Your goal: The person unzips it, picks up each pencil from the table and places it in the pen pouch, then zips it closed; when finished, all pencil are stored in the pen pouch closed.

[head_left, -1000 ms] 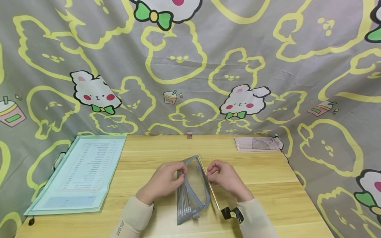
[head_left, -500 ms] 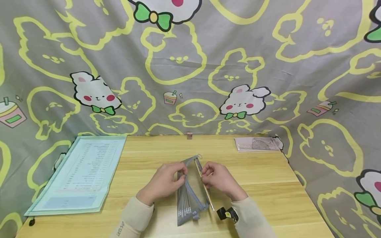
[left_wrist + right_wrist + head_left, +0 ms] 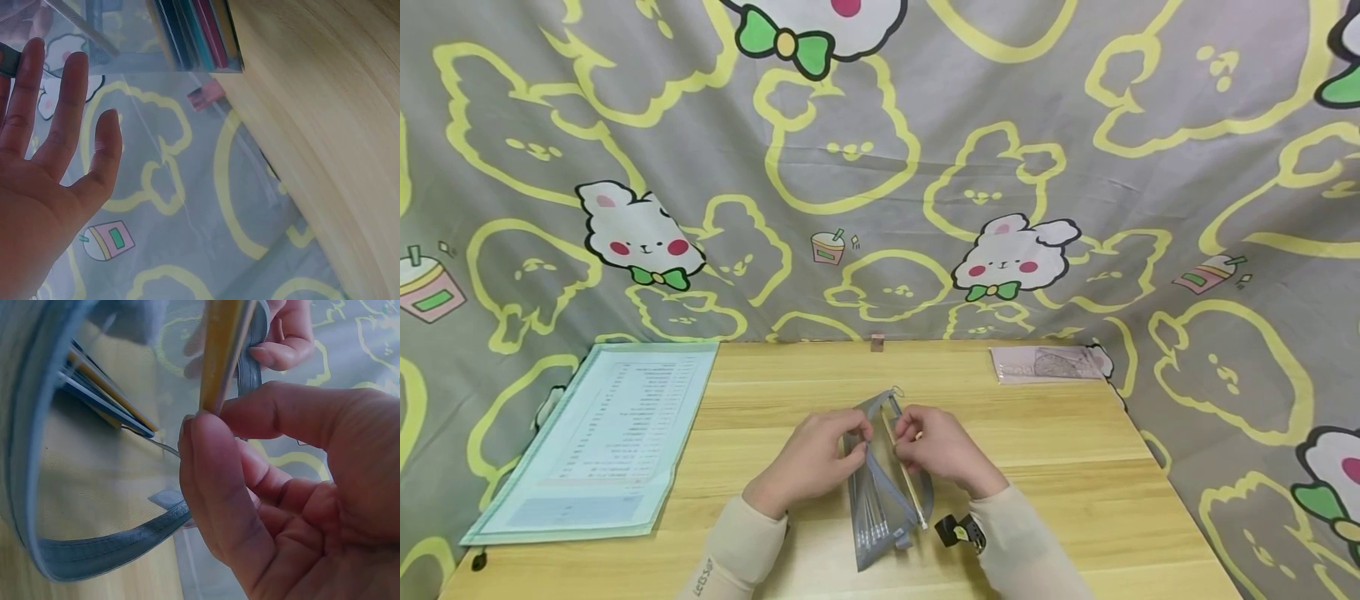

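A grey-blue zippered mesh pencil case (image 3: pixel 867 542) stands mid-table, its mouth spread apart. My left hand (image 3: pixel 812 454) pinches its left rim between thumb and index finger; the other fingers (image 3: pixel 65 119) extend in the left wrist view. Several pencils (image 3: pixel 200 34) lie inside, seen through the mesh. Between thumb and fingertips, my right hand (image 3: pixel 946 450) pinches a gold-coloured pencil (image 3: pixel 913 492). That pencil slants over the mouth, beside the zipper edge (image 3: pixel 112 547) seen in the right wrist view. Both pencil ends show in the head view.
At the left of the wooden table (image 3: pixel 760 383) lies a pale green document folder (image 3: pixel 602 442) with a printed sheet. A clear packet with rulers (image 3: pixel 1048 364) lies at the back right. A patterned curtain (image 3: pixel 880 208) surrounds the table's back and sides.
My right hand has moved left with the pencil, bringing it from outside the case's right edge to over its mouth. The case's lower end has shifted slightly right; my left hand keeps its place.
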The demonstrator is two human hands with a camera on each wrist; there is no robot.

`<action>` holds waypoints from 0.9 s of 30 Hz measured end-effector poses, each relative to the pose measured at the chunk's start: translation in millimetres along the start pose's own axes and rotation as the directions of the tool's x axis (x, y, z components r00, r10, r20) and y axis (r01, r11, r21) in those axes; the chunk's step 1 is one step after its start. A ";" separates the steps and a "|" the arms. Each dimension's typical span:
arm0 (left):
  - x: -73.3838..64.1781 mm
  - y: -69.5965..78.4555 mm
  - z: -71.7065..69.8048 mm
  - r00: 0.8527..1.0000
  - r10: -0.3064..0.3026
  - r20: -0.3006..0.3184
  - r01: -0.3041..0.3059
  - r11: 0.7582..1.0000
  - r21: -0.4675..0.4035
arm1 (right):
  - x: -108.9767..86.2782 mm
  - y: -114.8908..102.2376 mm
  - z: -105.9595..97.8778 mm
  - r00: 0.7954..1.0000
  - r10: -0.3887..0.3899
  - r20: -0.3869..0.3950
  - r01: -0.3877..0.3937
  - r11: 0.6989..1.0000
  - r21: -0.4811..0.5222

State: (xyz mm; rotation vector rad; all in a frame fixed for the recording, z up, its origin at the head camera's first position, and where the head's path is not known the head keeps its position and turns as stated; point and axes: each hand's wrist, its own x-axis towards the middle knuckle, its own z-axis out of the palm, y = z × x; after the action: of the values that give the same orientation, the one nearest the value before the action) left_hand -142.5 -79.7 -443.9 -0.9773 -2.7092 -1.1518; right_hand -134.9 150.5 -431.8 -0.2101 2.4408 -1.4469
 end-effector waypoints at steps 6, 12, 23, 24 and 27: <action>0.3 -0.9 -0.1 1.000 0.013 0.002 -0.013 1.000 0.017 | 4.6 -2.7 5.1 1.000 -0.005 0.018 0.006 0.999 -0.037; 0.4 -2.1 0.7 0.999 0.037 0.002 -0.037 0.999 0.013 | 8.9 -2.3 12.7 1.000 -0.010 0.011 0.011 0.996 -0.092; 1.0 0.0 2.0 1.000 0.031 0.006 -0.031 1.000 0.005 | 14.4 2.3 25.0 0.995 -0.084 -0.057 0.066 0.961 -0.270; 1.0 0.1 1.8 0.999 0.032 0.006 -0.032 0.999 0.009 | 14.9 2.6 25.7 0.994 -0.085 -0.061 0.065 0.958 -0.278; 1.2 0.3 1.3 0.999 0.032 0.006 -0.032 0.999 0.017 | 15.9 3.3 27.4 0.993 -0.096 -0.074 0.070 0.954 -0.291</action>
State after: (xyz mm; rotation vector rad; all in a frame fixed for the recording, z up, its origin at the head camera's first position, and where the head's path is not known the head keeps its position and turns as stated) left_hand -143.1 -78.1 -444.4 -1.0200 -2.6926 -1.1204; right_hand -141.0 124.9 -449.9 -0.3216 2.7397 -1.1461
